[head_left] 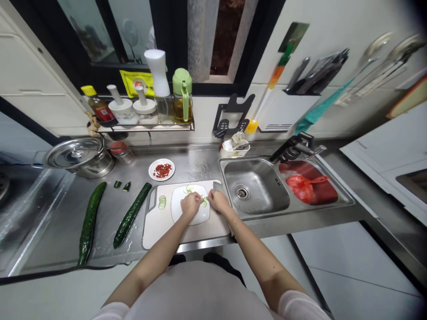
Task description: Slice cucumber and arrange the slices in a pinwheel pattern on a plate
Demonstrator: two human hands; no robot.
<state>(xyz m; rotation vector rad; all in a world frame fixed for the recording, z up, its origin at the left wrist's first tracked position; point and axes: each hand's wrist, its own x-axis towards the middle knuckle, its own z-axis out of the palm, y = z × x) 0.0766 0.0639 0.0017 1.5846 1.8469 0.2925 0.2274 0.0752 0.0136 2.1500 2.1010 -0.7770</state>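
Note:
A white, squarish plate [200, 217] rests on the light cutting board [160, 229] in front of me. Thin cucumber slices [188, 190] lie curved along its far edge, and more sit near its right side. Over the plate, my left hand [191, 204] is closed, thumb and fingertips pinching a cucumber slice. My right hand [219, 201] is closed too, its fingertips pinched at the plate's right edge by a green-rimmed slice [204, 203]; the fingers partly hide what they grip. A short overlapping row of cucumber slices [162, 202] lies on the board's left part.
Left of the board lie a cut cucumber [131, 216], a longer cucumber [91, 222] and two end pieces [126, 186]. A small dish [162, 170] of chopped red pieces stands behind. A steel pot [80, 155] is at far left, a sink [256, 186] at right holding a red bag [302, 189] in its second basin.

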